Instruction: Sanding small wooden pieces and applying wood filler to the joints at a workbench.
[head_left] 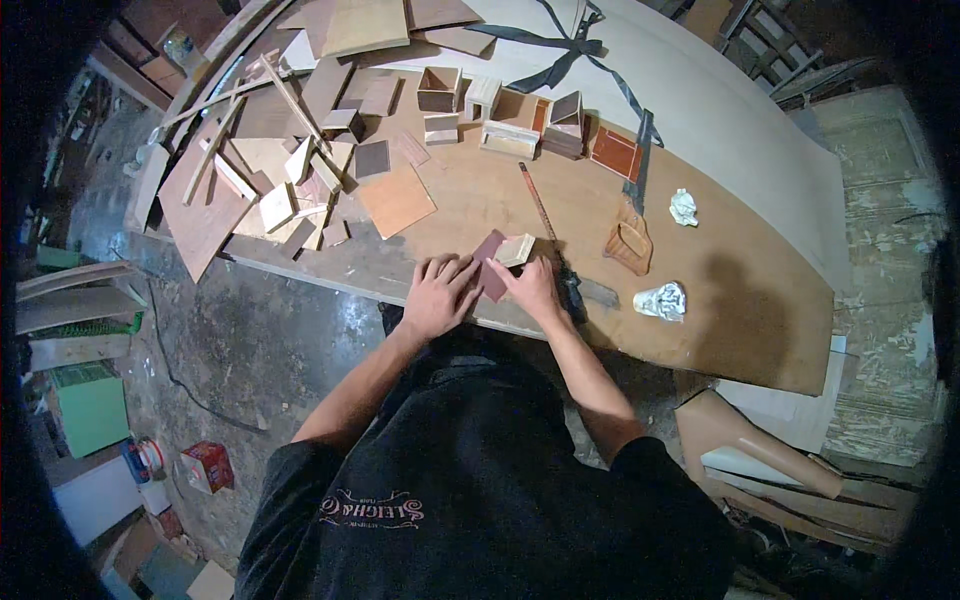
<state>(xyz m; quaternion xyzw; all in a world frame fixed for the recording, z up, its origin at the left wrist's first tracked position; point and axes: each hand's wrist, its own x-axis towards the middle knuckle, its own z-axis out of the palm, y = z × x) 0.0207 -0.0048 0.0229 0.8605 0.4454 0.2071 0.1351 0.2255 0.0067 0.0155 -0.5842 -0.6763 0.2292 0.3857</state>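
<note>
Near the front edge of the workbench lies a dark maroon sheet (490, 285) that looks like sandpaper. My left hand (440, 293) rests flat along its left side, fingertips pressing it down. In my right hand (532, 288) is a small pale wooden box (515, 249), gripped between thumb and fingers over the sheet. Its far side shows light wood; my fingers hide the near part. Just beyond my right hand, a slim dark stick (535, 195) with reddish marks lies lengthwise on the bench.
Several small wooden boxes (510, 138) stand at the back middle. Wood strips and offcuts (290, 190) are heaped at left beside an orange square panel (398, 202). To the right are a brown tray-like piece (628, 240), a foil-wrapped cup (660, 301) and crumpled foil (683, 207).
</note>
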